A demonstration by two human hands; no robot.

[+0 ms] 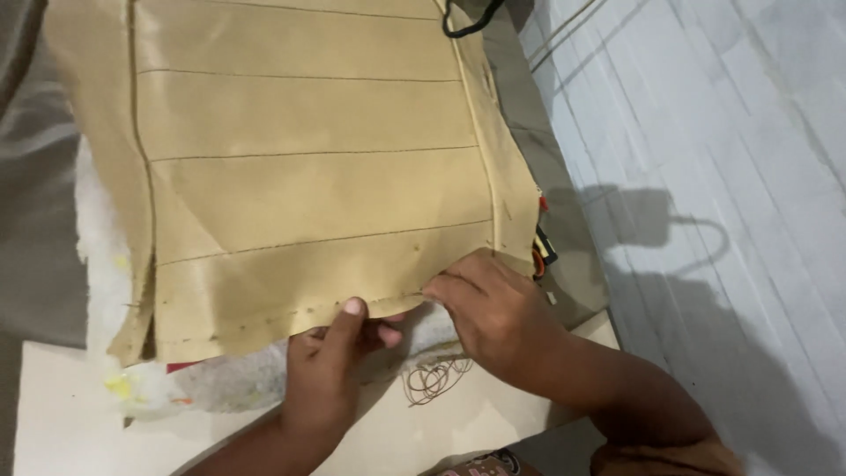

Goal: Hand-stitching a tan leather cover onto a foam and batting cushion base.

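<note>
Here a big tan cloth panel with stitched lines (308,167) fills the upper left and middle of the frame. Its lower edge sits near the middle, where both hands meet it. The left hand (326,370) grips that edge, thumb on top and fingers tucked under. The right hand (489,313) pinches the edge just beside it, fingertips pressed together on the cloth. Below the hands lies a small tangle of brown thread (434,379) on a pale flat board (70,414). White fluffy padding (101,256) shows under the cloth at left. Grey floor tiles (723,132) fill the right side.
</note>
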